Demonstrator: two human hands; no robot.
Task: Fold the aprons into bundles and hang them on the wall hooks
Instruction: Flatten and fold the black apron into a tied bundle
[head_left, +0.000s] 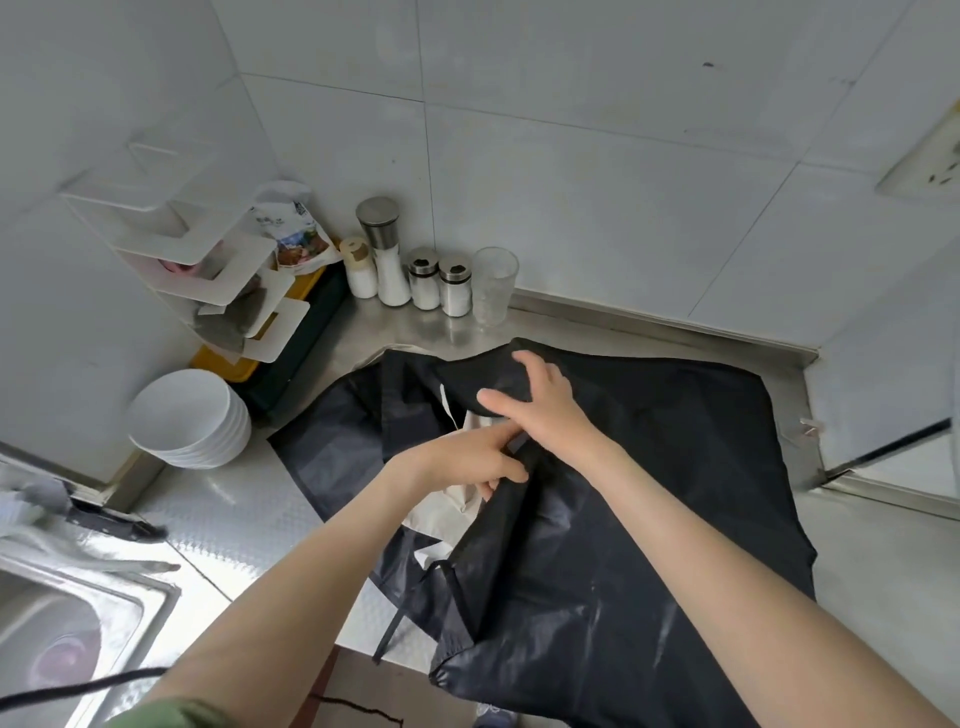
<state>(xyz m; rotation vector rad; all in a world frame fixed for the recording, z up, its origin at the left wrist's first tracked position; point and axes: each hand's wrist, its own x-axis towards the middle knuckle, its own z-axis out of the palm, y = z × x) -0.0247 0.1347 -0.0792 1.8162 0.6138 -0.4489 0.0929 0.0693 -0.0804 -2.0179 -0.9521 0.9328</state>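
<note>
Our left hand (467, 460) pinched the fold of the black apron (649, 493); our right hand (545, 402), just beyond and touching it, pressed the cloth with spread fingers. The black apron lay on the counter (234, 514), its fold running away from us, wallward.

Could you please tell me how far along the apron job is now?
Early. Done: a black apron lies spread on the steel counter. In hand: the left hand pinches a raised fold along its edge, and the right hand rests on the cloth. Left: bundling and hanging; no hooks show.
</note>
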